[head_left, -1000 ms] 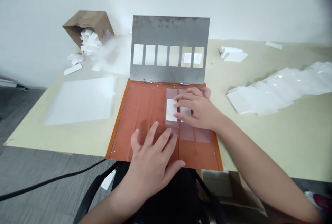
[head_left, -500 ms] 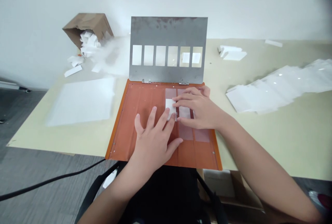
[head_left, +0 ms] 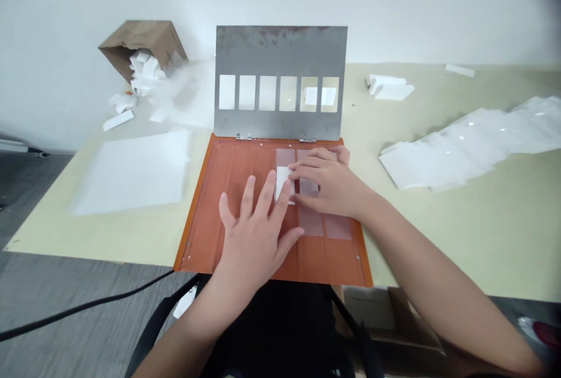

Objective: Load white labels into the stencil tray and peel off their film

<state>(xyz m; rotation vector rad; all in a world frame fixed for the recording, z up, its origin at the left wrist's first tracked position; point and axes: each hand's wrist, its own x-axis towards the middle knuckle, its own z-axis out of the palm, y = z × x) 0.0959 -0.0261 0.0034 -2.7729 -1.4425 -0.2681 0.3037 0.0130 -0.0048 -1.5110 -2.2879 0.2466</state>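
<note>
A small white card [head_left: 283, 181] lies on the orange-brown board [head_left: 245, 208], over a translucent sleeve-like strip [head_left: 286, 156]. My left hand [head_left: 254, 238] is spread flat above the board, its foremost fingertips at the card's left and lower part. From the right, my right hand [head_left: 331, 182] reaches over with fingers bent and apart, its fingertips and thumb at the card's right edge. Under that hand are more translucent strips [head_left: 312, 225], partly hidden. Hinged to the board's far edge, a grey metal frame [head_left: 280, 124] with a row of rectangular windows stands raised.
At the back left a cardboard box [head_left: 149, 30] lies tipped, with white scraps [head_left: 146, 71] spilling out. A translucent sheet [head_left: 131, 173] lies left of the board. To the right are overlapping white sheets [head_left: 460, 147] and a few white pieces [head_left: 392, 89]. A black cable [head_left: 87, 312] runs at lower left.
My left hand's fingertips have slid slightly forward and left across the card. My right hand stays about where it was at the card's edge. The whole view has shifted a little.
</note>
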